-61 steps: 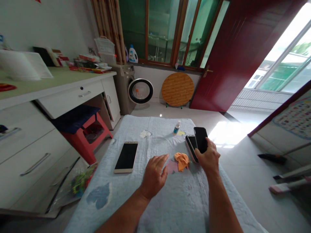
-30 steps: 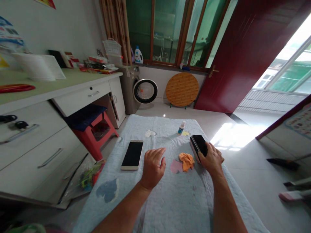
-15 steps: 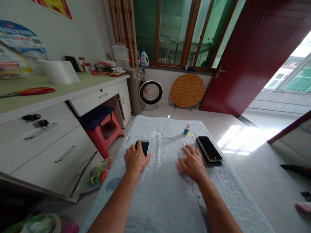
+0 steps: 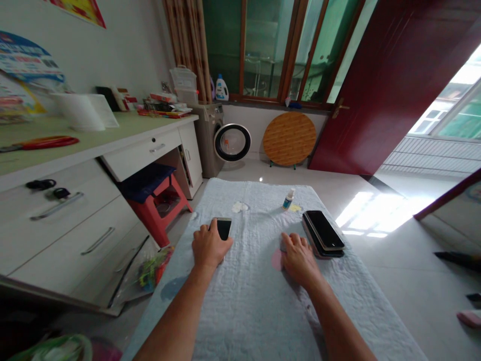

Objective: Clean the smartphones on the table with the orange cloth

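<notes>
On the cloth-covered table my left hand (image 4: 210,246) grips a smartphone (image 4: 224,228) with a dark screen and pale frame. The thumb presses its right edge and the fingers lie over its left side, hiding the lower part. My right hand (image 4: 300,258) rests palm down on the cloth beside a pink printed spot, its fingers bent slightly and its thumb mostly hidden. Just right of it, two dark-screened phones (image 4: 323,230) lie stacked. A small white-capped bottle with a blue label (image 4: 288,199) stands upright beyond the right hand.
A light blue quilted cloth (image 4: 248,301) covers the table. To the left stand a desk (image 4: 143,145) with drawers and a red stool (image 4: 160,198). A washing machine (image 4: 208,135) with its door open and a round wooden tabletop (image 4: 289,138) are at the back.
My left hand has closed around the phone's sides, its thumb drawn in against the edge. The right hand has shifted slightly right, its thumb tucked in, uncovering more of the pink spot.
</notes>
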Tool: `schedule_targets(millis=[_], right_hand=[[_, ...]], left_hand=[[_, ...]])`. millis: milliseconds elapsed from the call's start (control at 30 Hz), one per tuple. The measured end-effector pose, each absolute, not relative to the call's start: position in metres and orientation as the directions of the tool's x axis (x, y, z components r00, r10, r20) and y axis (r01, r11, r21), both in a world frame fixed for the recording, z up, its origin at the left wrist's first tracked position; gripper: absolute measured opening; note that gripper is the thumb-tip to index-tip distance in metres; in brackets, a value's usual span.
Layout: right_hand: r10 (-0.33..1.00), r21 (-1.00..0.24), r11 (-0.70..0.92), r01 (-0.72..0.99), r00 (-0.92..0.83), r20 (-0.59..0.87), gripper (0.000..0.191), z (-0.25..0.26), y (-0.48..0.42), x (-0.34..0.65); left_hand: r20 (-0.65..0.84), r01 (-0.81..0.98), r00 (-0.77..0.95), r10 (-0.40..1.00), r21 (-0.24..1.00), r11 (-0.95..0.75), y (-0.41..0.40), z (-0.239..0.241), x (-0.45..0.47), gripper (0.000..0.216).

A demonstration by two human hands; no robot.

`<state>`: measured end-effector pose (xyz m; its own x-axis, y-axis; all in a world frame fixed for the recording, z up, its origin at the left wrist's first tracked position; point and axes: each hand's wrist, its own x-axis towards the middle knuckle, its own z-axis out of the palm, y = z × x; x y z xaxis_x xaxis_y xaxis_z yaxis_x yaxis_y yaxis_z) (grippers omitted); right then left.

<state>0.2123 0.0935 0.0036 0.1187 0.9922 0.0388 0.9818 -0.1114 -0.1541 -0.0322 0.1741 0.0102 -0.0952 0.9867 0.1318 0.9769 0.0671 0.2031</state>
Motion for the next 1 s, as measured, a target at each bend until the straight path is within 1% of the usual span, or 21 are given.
schedule_targets(millis=[67, 133, 233, 300, 333, 400, 467, 567, 667, 767, 867, 933, 1000], right_hand=[[0.992, -0.183, -0.096, 0.979, 0.11, 0.07, 0.051, -0.002, 0.095, 0.215], [0.985, -0.242, -0.079, 0.967, 0.113, 0.128, 0.054, -0.008, 0.097, 0.217], [0.962, -0.411, -0.046, 0.911, 0.151, 0.227, 0.053, -0.016, 0.101, 0.215], [0.944, -0.522, -0.004, 0.853, 0.175, 0.279, 0.049, -0.018, 0.103, 0.211], [0.936, -0.558, 0.02, 0.83, 0.181, 0.303, 0.046, -0.017, 0.104, 0.209], [0.919, -0.592, 0.066, 0.803, 0.183, 0.349, 0.037, -0.016, 0.105, 0.204], [0.907, -0.596, 0.097, 0.797, 0.176, 0.383, 0.026, -0.012, 0.106, 0.201], [0.919, -0.584, 0.121, 0.803, 0.131, 0.371, 0.016, -0.009, 0.107, 0.2], [0.939, -0.534, 0.124, 0.836, 0.075, 0.336, 0.016, -0.01, 0.106, 0.203], [0.945, -0.44, 0.089, 0.894, 0.063, 0.32, 0.02, -0.012, 0.104, 0.206], [0.954, -0.397, 0.063, 0.916, 0.062, 0.294, 0.025, -0.012, 0.103, 0.207], [0.957, -0.422, 0.064, 0.904, 0.064, 0.281, 0.024, -0.01, 0.102, 0.207], [0.96, -0.474, 0.071, 0.878, 0.068, 0.271, 0.022, -0.009, 0.103, 0.206]], left_hand=[[0.158, 0.968, -0.057, 0.986, 0.249, 0.016, 0.172, 0.01, -0.026, 0.061], [0.19, 0.949, 0.008, 0.982, 0.309, -0.068, 0.168, 0.009, -0.016, 0.059], [0.246, 0.889, 0.133, 0.96, 0.398, -0.225, 0.154, 0.007, 0.003, 0.058], [0.277, 0.856, 0.203, 0.939, 0.415, -0.308, 0.144, 0.004, 0.015, 0.058], [0.276, 0.846, 0.232, 0.933, 0.416, -0.333, 0.14, 0.003, 0.02, 0.059], [0.272, 0.838, 0.27, 0.924, 0.407, -0.364, 0.134, 0.0, 0.025, 0.06], [0.255, 0.843, 0.282, 0.925, 0.394, -0.366, 0.133, -0.002, 0.026, 0.06], [0.219, 0.864, 0.275, 0.936, 0.372, -0.34, 0.134, -0.001, 0.024, 0.057], [0.173, 0.884, 0.272, 0.947, 0.343, -0.317, 0.134, 0.003, 0.023, 0.053], [0.122, 0.899, 0.277, 0.953, 0.318, -0.302, 0.134, 0.007, 0.022, 0.054], [0.074, 0.887, 0.322, 0.944, 0.325, -0.328, 0.136, 0.009, 0.019, 0.067], [0.041, 0.862, 0.373, 0.927, 0.354, -0.362, 0.139, 0.009, 0.015, 0.081], [-0.002, 0.832, 0.431, 0.902, 0.388, -0.396, 0.142, 0.008, 0.012, 0.096]])
